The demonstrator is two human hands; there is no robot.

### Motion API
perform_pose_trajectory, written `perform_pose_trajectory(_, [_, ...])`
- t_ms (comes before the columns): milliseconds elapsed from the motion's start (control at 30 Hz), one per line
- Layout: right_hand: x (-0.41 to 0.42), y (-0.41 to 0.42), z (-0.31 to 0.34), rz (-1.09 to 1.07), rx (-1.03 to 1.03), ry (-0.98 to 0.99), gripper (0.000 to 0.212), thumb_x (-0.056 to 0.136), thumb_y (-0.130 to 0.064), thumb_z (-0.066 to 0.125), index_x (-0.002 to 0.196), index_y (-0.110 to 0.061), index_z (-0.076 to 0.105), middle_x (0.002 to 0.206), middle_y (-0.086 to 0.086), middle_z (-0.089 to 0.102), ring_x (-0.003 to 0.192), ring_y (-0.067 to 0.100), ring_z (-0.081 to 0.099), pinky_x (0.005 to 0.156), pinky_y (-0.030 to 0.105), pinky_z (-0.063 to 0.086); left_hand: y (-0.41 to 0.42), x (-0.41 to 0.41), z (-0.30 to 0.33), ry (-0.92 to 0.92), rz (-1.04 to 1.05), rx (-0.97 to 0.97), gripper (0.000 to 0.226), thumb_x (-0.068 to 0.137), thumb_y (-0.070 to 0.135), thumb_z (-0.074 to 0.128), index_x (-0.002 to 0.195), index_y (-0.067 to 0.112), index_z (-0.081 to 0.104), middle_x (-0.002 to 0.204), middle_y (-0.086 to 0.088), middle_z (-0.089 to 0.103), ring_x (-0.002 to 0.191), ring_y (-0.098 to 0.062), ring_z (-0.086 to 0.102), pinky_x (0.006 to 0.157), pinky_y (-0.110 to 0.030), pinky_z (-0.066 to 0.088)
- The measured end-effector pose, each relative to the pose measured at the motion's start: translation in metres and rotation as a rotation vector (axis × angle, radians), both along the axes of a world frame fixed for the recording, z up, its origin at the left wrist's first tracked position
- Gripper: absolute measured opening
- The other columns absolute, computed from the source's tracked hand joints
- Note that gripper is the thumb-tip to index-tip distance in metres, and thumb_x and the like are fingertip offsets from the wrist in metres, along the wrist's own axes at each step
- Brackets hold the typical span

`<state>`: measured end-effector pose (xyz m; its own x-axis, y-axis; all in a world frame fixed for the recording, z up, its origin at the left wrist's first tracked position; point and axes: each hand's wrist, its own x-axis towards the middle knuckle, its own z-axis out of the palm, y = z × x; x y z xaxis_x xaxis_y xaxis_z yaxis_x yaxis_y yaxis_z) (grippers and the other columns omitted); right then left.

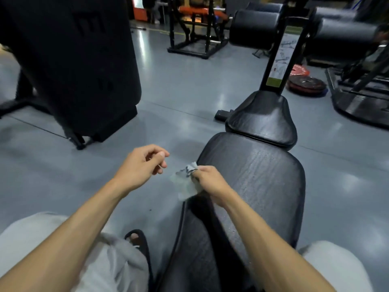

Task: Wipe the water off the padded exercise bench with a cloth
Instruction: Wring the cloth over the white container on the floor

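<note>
Two hands hover at the bench's (263, 175) left edge: the right hand (207, 182) pinches a crumpled pale cloth (185, 184) (partly hidden by its fingers), while the left hand (143, 165), loosely curled, holds nothing. Water shows only as faint sheen.

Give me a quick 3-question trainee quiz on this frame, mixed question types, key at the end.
1. True or false: the left hand is gripping the cloth.
2. Where does the cloth sit relative to the bench back pad? A) on the seat pad B) at the back pad's left edge C) on the floor
3. Fill in: the cloth is held by the ___ hand.

Key: 1 false; 2 B; 3 right
</note>
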<state>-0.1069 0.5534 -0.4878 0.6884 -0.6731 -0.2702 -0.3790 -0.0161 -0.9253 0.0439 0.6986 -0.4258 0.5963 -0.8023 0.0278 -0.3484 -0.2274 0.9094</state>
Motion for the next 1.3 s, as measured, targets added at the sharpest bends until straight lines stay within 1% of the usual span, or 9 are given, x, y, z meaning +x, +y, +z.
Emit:
perform_pose_trajectory(167, [0.002,0.004,0.045,0.078,0.373,-0.203,0.017,0.099,-0.007,0.056,0.099,-0.010,0.072,0.091,0.007,0.073,0.083,0.018,0.068,0.077,0.032,0.051,0.012,0.009,-0.020,0.275,0.024,0.108,0.017,0.102,0.033,0.061,0.106,0.018,0.069,0.111,-0.007,0.072,0.089,-0.019,0.072,0.085,-0.038,0.059])
perform_pose_trajectory(333, [0.043,-0.004,0.041,0.098,0.474,-0.209,0.031,0.103,-0.029,0.056,0.114,-0.004,0.072,0.108,0.012,0.076,0.095,0.022,0.073,0.084,0.034,0.060,0.009,0.011,-0.050,0.821,-0.005,0.008,0.044,0.085,0.045,0.066,0.113,0.011,0.071,0.103,-0.010,0.073,0.090,-0.024,0.070,0.090,-0.041,0.057])
perform_pose_trajectory(500, [0.107,-0.031,0.014,0.138,0.439,-0.113,0.034,0.104,-0.031,0.054,0.116,-0.005,0.072,0.116,0.018,0.074,0.101,0.029,0.072,0.092,0.046,0.057,-0.023,0.042,-0.077,0.729,0.175,-0.088,0.017,0.098,0.012,0.065,0.114,0.014,0.068,0.095,0.001,0.079,0.078,-0.011,0.073,0.065,-0.027,0.060])
perform_pose_trajectory(667, [0.157,-0.057,0.011,0.149,0.296,0.049,0.013,0.100,-0.016,0.063,0.096,-0.008,0.071,0.085,0.009,0.070,0.081,0.027,0.065,0.075,0.039,0.052,-0.046,0.079,-0.077,0.643,0.362,-0.093,0.015,0.101,0.010,0.061,0.113,0.015,0.068,0.101,-0.010,0.077,0.074,-0.017,0.072,0.057,-0.034,0.059])
perform_pose_trajectory(833, [0.184,-0.030,0.042,0.127,0.208,0.177,0.023,0.093,-0.012,0.072,0.076,-0.014,0.058,0.070,0.006,0.064,0.068,0.021,0.059,0.058,0.029,0.049,-0.013,0.099,-0.058,0.572,0.552,0.022,0.030,0.082,0.042,0.069,0.095,0.015,0.070,0.094,-0.019,0.073,0.087,-0.037,0.071,0.085,-0.060,0.054])
perform_pose_trajectory(967, [0.209,0.030,0.095,0.225,0.236,0.259,0.032,0.092,-0.012,0.074,0.068,-0.019,0.053,0.070,0.008,0.058,0.069,0.020,0.058,0.054,0.025,0.052,0.047,0.105,-0.016,0.614,0.746,0.061,0.016,0.083,0.037,0.072,0.090,0.022,0.072,0.088,-0.002,0.075,0.087,-0.033,0.070,0.084,-0.053,0.056])
perform_pose_trajectory(1067, [0.239,0.092,0.136,0.425,0.203,0.312,0.024,0.092,-0.012,0.074,0.080,-0.001,0.057,0.078,0.023,0.059,0.070,0.024,0.060,0.059,0.039,0.058,0.106,0.110,0.027,0.473,0.913,0.119,0.011,0.085,0.026,0.076,0.092,0.025,0.069,0.086,0.007,0.071,0.082,-0.018,0.068,0.076,-0.039,0.055])
perform_pose_trajectory(1233, [0.333,0.212,0.198,0.695,0.148,0.316,0.006,0.092,-0.010,0.071,0.089,-0.007,0.068,0.074,0.005,0.066,0.064,0.013,0.059,0.060,0.031,0.051,0.213,0.157,0.105,0.380,1.100,0.120,0.027,0.082,0.007,0.079,0.099,0.026,0.071,0.095,0.012,0.065,0.091,-0.006,0.066,0.080,-0.015,0.048])
perform_pose_trajectory(1300, [0.375,0.259,0.230,0.762,0.203,0.330,0.006,0.092,-0.017,0.074,0.092,-0.013,0.069,0.079,0.006,0.069,0.070,0.016,0.065,0.066,0.040,0.056,0.257,0.184,0.141,0.403,1.136,0.092,0.027,0.085,0.008,0.077,0.106,0.025,0.073,0.099,0.013,0.066,0.095,-0.005,0.067,0.080,-0.011,0.046])
